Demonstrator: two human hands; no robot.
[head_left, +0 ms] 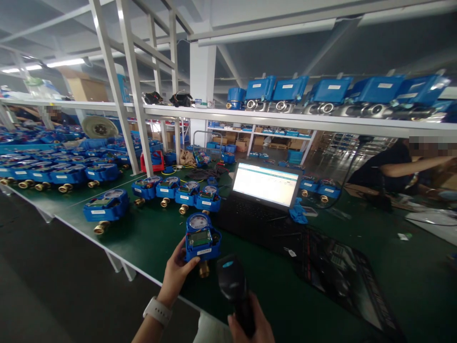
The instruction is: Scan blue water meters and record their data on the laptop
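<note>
At the left of the green desk (pixel 143 240), near its front edge, a lone blue meter (pixel 107 208) sat apart, with a row of four similar meters (pixel 187 195) farther from that edge, which left working room in front. The left hand (pixel 176 270) had its grip closed on the left side of the held meter (pixel 204 240), by the desk's front edge; whether the underside touched the desk could not be told. Its thumb (pixel 193 263) lay just beside the white label (pixel 204 251), so good handling called for keeping it off the print and the meter steady. Just right of the brass fitting (pixel 203 269) was the head of a black scanner (pixel 232 281), its handle wrapped by the right hand (pixel 260 324). The step in hand looked to be lining scanner up with label; a head squared to the print and clear of the brass would have served best. Farther right, behind the scanner, the laptop (pixel 266 185) faced the person, its lit screen well placed for a quick check.
</note>
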